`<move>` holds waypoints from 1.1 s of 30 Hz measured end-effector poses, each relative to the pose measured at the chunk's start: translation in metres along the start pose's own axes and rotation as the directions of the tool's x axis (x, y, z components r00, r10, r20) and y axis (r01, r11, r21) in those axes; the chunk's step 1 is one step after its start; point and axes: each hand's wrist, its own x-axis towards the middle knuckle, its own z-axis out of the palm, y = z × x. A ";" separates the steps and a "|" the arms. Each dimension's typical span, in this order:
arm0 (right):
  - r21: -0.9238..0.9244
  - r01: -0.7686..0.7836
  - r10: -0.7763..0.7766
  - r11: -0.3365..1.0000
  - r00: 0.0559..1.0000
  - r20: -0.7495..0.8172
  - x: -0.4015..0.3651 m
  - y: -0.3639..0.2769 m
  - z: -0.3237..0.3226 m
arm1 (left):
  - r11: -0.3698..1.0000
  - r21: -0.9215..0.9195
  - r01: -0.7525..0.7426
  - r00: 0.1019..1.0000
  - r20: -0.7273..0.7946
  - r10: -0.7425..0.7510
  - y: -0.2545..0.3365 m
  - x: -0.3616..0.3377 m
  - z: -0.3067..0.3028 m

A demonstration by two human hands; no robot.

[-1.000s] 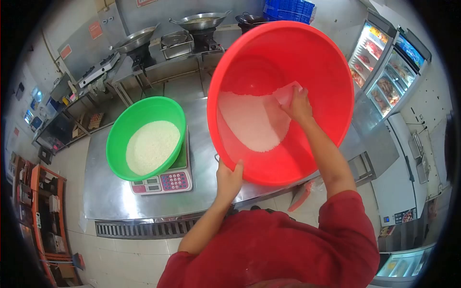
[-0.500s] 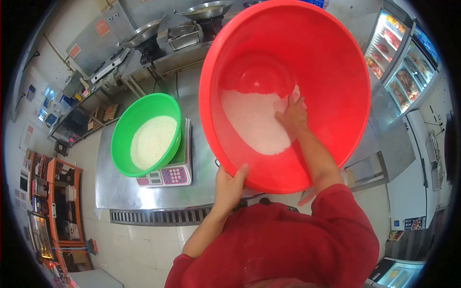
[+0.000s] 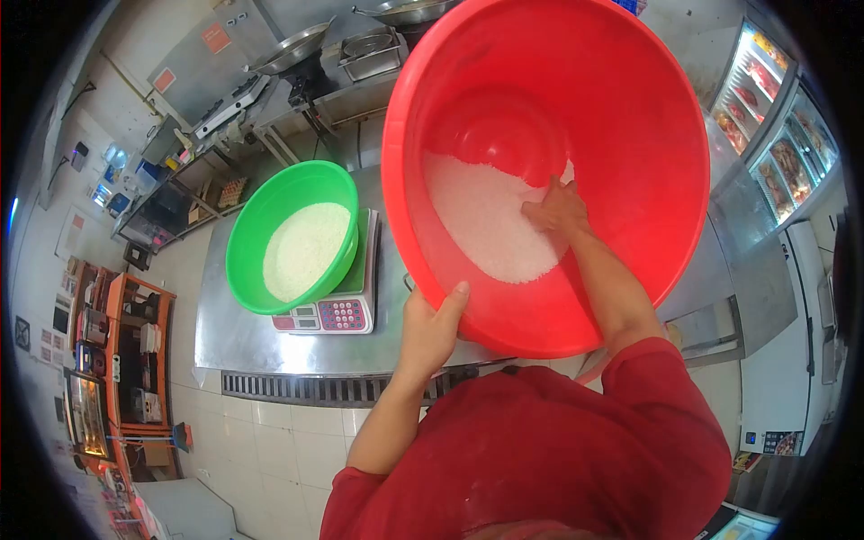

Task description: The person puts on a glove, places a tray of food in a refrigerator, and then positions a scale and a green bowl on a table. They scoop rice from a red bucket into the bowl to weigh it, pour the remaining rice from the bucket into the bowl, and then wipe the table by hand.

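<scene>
A large red basin (image 3: 639,171) is tilted toward me, with white grains (image 3: 490,220) gathered along its lower left inside. My left hand (image 3: 432,328) grips the basin's near left rim, thumb on the inside. Inside the basin, my right hand (image 3: 560,211) touches the right edge of the grains, its fingers partly bent; whether it holds anything is hidden. Left of the basin, a green bowl (image 3: 247,243) with white grains in it sits tilted on a scale (image 3: 342,315).
The scale is on a steel table (image 3: 229,346). Behind are a wok (image 3: 292,49) and a gas stove (image 3: 232,103). An orange shelf (image 3: 115,360) stands at left. Lit display fridges (image 3: 783,166) and a white appliance (image 3: 778,342) are at right.
The camera view has shifted, so the surroundings appear farther right. My right hand has moved slightly within the basin, its fingers more bent. My left hand keeps its hold on the rim.
</scene>
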 end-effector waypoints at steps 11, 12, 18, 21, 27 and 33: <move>0.024 0.024 -0.026 0.999 0.996 0.082 0.008 0.009 0.006 | 0.981 0.141 -0.130 0.989 -0.050 0.138 -0.009 -0.002 0.001; 0.135 0.027 -0.048 0.990 0.987 0.154 0.010 0.012 0.010 | 0.980 0.151 -0.126 0.990 -0.045 0.134 -0.009 -0.002 0.001; 0.399 0.014 -0.092 0.917 0.980 0.177 0.008 0.007 0.040 | 0.952 0.274 -0.137 0.988 -0.033 0.151 -0.009 -0.008 -0.005; 0.571 -0.036 -0.100 0.820 0.974 0.204 0.004 0.005 0.044 | 0.953 0.288 -0.096 0.994 -0.013 0.105 -0.006 -0.008 -0.004; 0.821 -0.216 -0.192 0.529 0.911 0.364 -0.001 -0.011 0.049 | 0.964 0.224 -0.144 0.989 -0.007 0.149 -0.009 -0.006 -0.007; 0.887 -0.373 -0.189 0.274 0.883 0.430 -0.019 -0.024 0.029 | 0.976 0.214 -0.033 0.999 0.001 0.033 -0.004 -0.005 -0.020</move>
